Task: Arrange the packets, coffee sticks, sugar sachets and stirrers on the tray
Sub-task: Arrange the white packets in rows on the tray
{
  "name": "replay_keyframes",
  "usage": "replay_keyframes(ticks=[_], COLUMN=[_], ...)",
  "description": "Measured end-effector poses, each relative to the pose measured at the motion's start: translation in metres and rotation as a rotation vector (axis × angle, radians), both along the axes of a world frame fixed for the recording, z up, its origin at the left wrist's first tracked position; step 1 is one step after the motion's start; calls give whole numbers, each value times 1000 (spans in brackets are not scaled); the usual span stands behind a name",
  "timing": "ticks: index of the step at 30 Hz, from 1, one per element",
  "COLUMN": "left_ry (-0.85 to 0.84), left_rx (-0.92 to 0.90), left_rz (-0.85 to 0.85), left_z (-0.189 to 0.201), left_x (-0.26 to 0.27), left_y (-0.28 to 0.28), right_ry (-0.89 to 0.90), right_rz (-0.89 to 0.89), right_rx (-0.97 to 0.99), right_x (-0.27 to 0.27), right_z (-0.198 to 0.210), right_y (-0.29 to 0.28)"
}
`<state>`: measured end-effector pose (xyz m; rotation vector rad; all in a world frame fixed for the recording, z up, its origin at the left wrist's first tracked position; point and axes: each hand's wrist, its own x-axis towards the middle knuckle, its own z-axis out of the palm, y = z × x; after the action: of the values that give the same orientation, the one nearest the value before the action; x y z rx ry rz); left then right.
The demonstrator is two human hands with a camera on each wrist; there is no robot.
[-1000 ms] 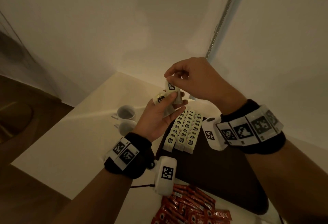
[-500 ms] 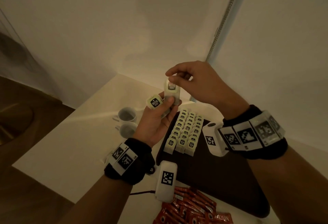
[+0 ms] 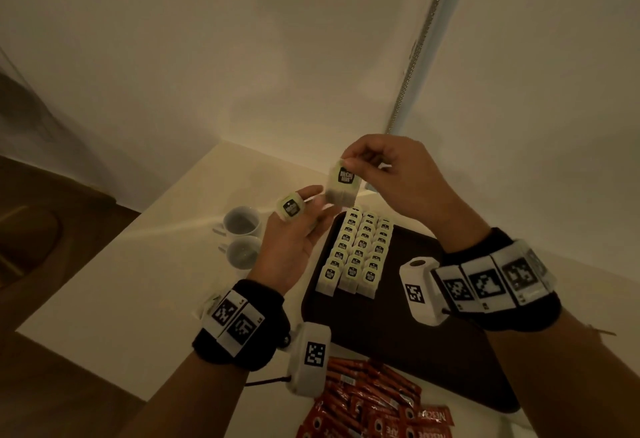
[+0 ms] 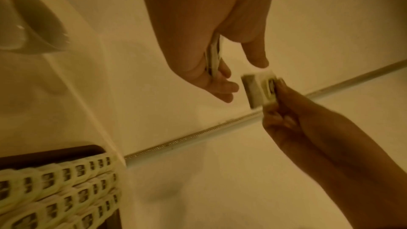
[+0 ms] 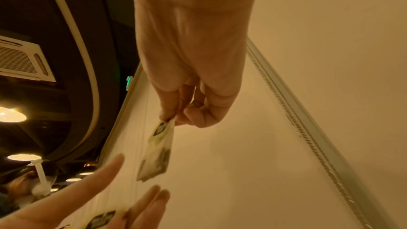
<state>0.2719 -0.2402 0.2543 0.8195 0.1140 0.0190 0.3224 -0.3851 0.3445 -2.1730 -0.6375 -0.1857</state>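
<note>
1. Against the frame a second earlier, I saw that my right hand had lifted its pale green packet with a dark label up and clear of my left hand. Earlier the two hands worked close together over the same packets.
2. The pale rectangular table ran into a corner of plain walls. Its near-left edge was bare, and open surface lay left of the two white ceramic cups.
3. The dark brown flat tray sat right of the cups. Its near half was uncovered, which left room to set things down.
4. A loose heap of red coffee sticks lay on the table at the tray's near edge, off the tray.
5. Three neat rows of pale green labelled packets stood at the tray's far-left part, touching one another.
6. My right hand pinched the lifted packet by its top edge between thumb and fingertips; it hung above the far end of the rows.
7. My left hand was held palm up with its fingers fairly straight, and a second pale green packet was gripped near its fingertips. The left wrist view showed thin packets wedged between the fingers.
</note>
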Motion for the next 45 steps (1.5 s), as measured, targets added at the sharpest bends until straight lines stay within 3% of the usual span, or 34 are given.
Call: replay_keyframes(ticks=[4, 8, 12, 26, 29, 32, 34, 39, 45], left_ry=[215, 256, 271, 274, 304, 353, 345, 222, -165], left_rx=[-158, -154, -176, -144, -93, 25, 114, 205, 330], left_rz=[14, -48, -45, -106, -147, -226, -298, -375, -116], left_z=[-15, -22, -26, -39, -39, -37, -35, -18, -9], left_x=[0, -3, -5, 5, 7, 10, 11, 15, 17], left_y=[23, 41, 48, 46, 44, 40, 36, 25, 21], right_ry=[124, 400, 586, 578, 487, 312, 210, 78, -48], right_rz=[-45, -66, -29, -200, -232, -221, -76, 213, 169], right_rx=[-149, -402, -502, -423, -372, -47, 92, -89, -200], right_x=[-2, -6, -12, 14, 17, 19, 17, 12, 12], right_z=[-47, -120, -174, -238, -228, -184, -143, -78, -13], right_y=[-20, -34, -35, -34, -29, -11, 3, 28, 25])
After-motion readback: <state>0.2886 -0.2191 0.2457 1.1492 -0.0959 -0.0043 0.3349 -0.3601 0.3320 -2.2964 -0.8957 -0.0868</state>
